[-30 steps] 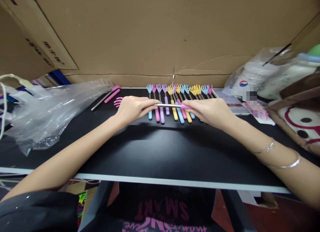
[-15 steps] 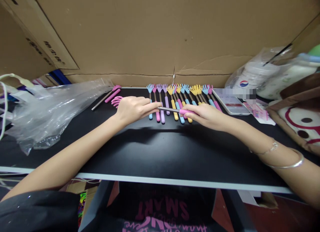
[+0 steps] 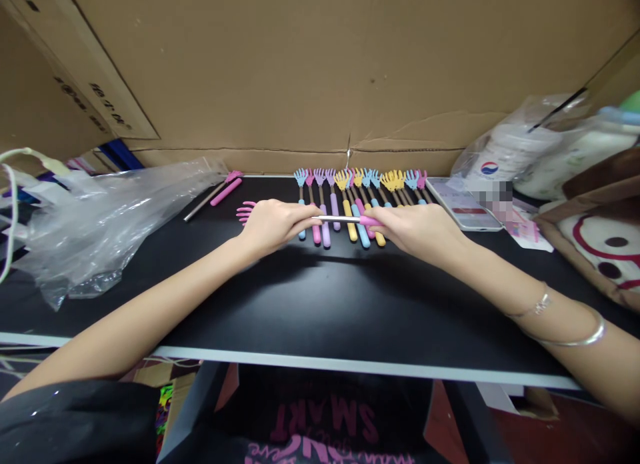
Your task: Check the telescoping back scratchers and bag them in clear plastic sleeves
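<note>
Between my two hands a pink back scratcher (image 3: 343, 219) is held level above the black table. My left hand (image 3: 275, 225) is closed round its claw end, and the pink claw tips stick out to the left of the fist. The pink handle is gripped by my right hand (image 3: 417, 229), whose fingers hide most of it. Bare metal rod shows between the hands. Behind them lies a row of back scratchers (image 3: 326, 234) in blue, pink, purple and yellow, claws toward the cardboard. A separate metal rod with a pink claw (image 3: 205, 201) lies at the left, beside a loose pink handle (image 3: 226, 192).
A clear plastic bag (image 3: 100, 224) covers the table's left part. At the right are a phone (image 3: 467, 211), a bagged cup (image 3: 520, 151) and a brown bag (image 3: 590, 231) with a cartoon face. A cardboard wall (image 3: 300, 71) closes off the back.
My left hand has moved slightly right and down with the claw end. My right hand has shifted a little right, and the back scratcher is now nearly level.
</note>
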The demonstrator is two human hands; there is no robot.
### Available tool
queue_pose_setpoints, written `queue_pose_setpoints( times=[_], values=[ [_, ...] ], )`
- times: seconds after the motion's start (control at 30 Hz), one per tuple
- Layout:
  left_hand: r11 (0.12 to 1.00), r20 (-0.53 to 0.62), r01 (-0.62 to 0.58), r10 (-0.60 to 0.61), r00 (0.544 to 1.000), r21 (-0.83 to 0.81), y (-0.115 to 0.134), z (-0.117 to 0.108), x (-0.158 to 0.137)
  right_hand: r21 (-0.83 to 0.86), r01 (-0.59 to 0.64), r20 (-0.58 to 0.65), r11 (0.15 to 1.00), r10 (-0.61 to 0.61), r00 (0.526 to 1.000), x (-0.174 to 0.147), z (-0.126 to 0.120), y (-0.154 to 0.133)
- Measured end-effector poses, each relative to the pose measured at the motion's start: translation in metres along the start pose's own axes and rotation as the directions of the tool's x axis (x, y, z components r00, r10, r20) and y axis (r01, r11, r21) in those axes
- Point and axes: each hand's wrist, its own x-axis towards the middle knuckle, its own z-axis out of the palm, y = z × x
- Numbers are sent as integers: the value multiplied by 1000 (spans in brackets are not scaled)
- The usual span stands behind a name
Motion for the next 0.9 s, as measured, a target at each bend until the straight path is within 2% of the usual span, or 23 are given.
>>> queue_pose_setpoints(
  times=[0.13, 0.27, 0.37, 0.47, 0.63, 0.77, 0.9],
  values=[
    [987, 143, 92, -72, 987, -132, 4, -1, 2, -62, 46, -56, 997, -49, 997, -1, -2, -2],
    [933, 281, 167, -75, 957, -320, 9, -6, 6, -137, 86, -35, 987, -92, 995, -1, -7, -3],
    [911, 307, 177, -59, 950, -372, 10, -7, 8, -140, 90, -30, 986, -95, 995, 0, -11, -2],
    [947, 269, 137, -57, 962, -290, 9, -6, 7, -114, 79, -38, 990, -84, 996, 3, -12, -2],
    [1000, 232, -6, 7, 973, -7, 1, -9, 6, -75, 36, -72, 997, -41, 997, 4, -10, -3],
    [987, 292, -88, 46, 955, 135, -5, -15, 8, -79, 27, -74, 996, -33, 997, 4, -10, 2],
    [974, 373, -75, -12, 928, 216, -17, -18, 8, -81, -14, -59, 997, 9, 998, 4, -14, 16]
  ],
)
